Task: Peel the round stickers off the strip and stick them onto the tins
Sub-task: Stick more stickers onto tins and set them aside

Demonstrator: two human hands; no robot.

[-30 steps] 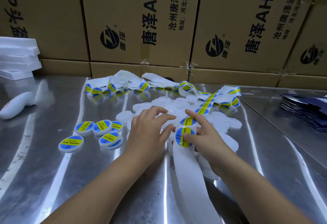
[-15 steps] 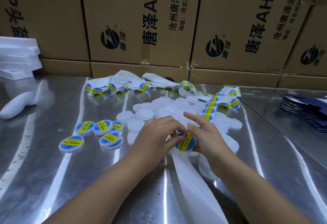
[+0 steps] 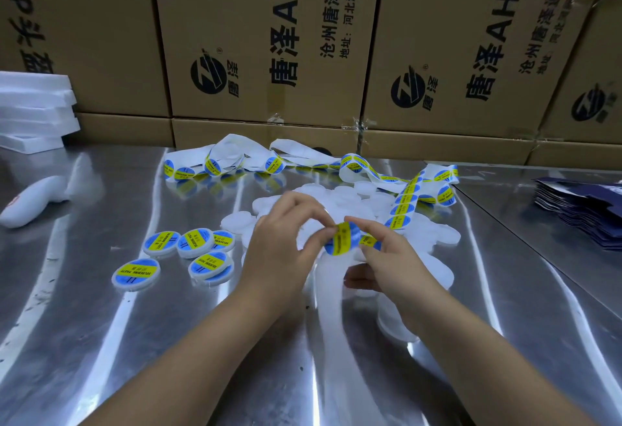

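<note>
Where the sticker lies: the sticker (image 3: 342, 240) is raised off the table (image 3: 101, 341) between the two hands. It is just right of the left fingertips and just left of the right ones, with its printed face tilted up toward the camera.
Sticker axis: its yellow band runs from near-left to far-right, roughly in line with the strip beyond it.
Left hand: the left hand (image 3: 286, 244) has thumb and forefinger clamped on the sticker's left edge, and the other fingers curl loosely behind.
Right hand: the right hand (image 3: 390, 257) pinches the strip (image 3: 405, 202) just right of the sticker, where the next sticker (image 3: 368, 240) shows between its fingers. Its forefinger reaches over to the sticker's far edge.
Strip: it runs from the right hand away to the far right, and the empty backing trails toward the near side between the wrists.
Peel: I cannot tell whether the sticker is fully free, as the fingers hide its right edge.
Bare tins: the bare tins (image 3: 240, 221) lie in a white pile just beyond and to either side of the hands.
Labelled tins: the labelled tins (image 3: 136, 272) sit in a cluster to the left, well apart from the sticker.
Coming move: the pull probably needs to go leftward, away from the right hand, and then the sticker goes down onto a bare tin.
Nearer hand: the left, since it already holds the sticker and the closest bare tin is on its side.
</note>
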